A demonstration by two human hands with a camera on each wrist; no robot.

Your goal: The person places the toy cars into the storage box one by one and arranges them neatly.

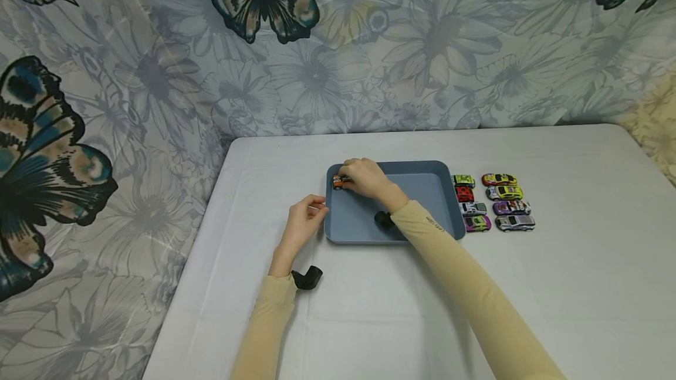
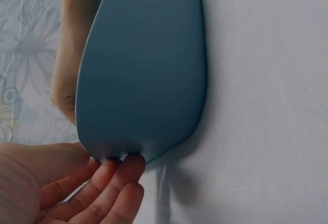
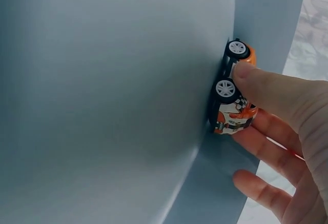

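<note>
The tray [image 1: 422,192] is a flat slate blue, and the toy car [image 1: 340,181] in its far left corner is orange with white wheels, a black underside and a black-and-white chequered patch. On the white tablecloth [image 1: 581,286], the row of toy cars [image 1: 493,202] beside the tray runs through lime green, red with black, white, purple, and yellow with red. The backdrop curtain [image 1: 158,75] is pale grey-blue with faded flowers and large teal, tan and black butterflies; both sleeves [image 1: 465,274] are pale beige.

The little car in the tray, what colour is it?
Orange, with white wheels, clearest in the right wrist view: toy car.
</note>
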